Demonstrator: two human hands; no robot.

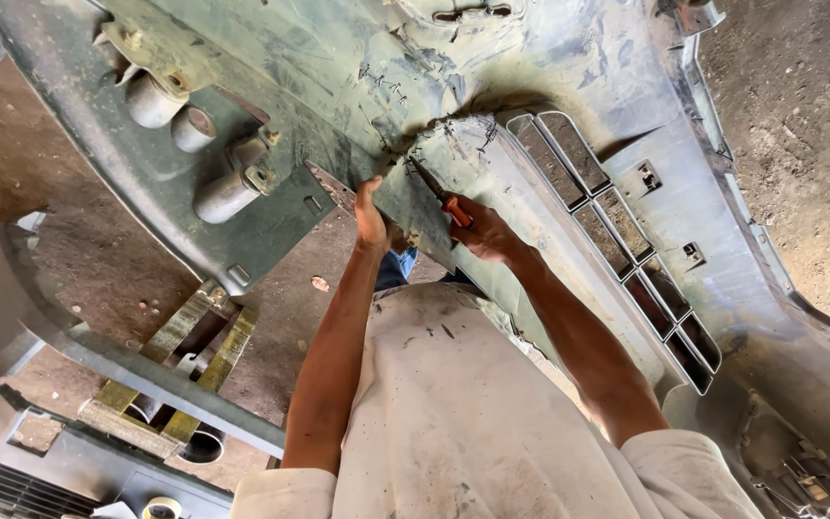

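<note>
— While you've got it propped up like that, how far along is that split?

— Judging by how it lies, partway. I've got the car bumper [569,125] standing inner side towards me, and the crack [453,120] runs through the panel just left of the row of grille slots [617,231]. Across it sit small wire stitches [381,85], dark little staples, above and around the spot I'm at. So a fair stretch looks tied already, I'd say.

— And what's left?

— The lower end, I reckon, where the torn edge is ragged beside my hands. The split gapes there, and I can't see any stitches below the tool tip.

— What are you holding?

— My right hand [482,231] is closed around the orange handle of a pointed hand tool [439,197]; its dark tip touches the plastic right at the crack. My left hand [370,213] is curled over the torn edge of the panel, thumb side up, gripping it just beside the tool.

— Anything in the way?

— Not really. The cylinder fittings [194,144] on the bracket are well to the left. Another grey bumper [69,346] lies on the dirt floor [799,144] below them, with a wooden pallet piece [175,375] under it. Whether the stitches hold tight, I can't tell from here.
</note>
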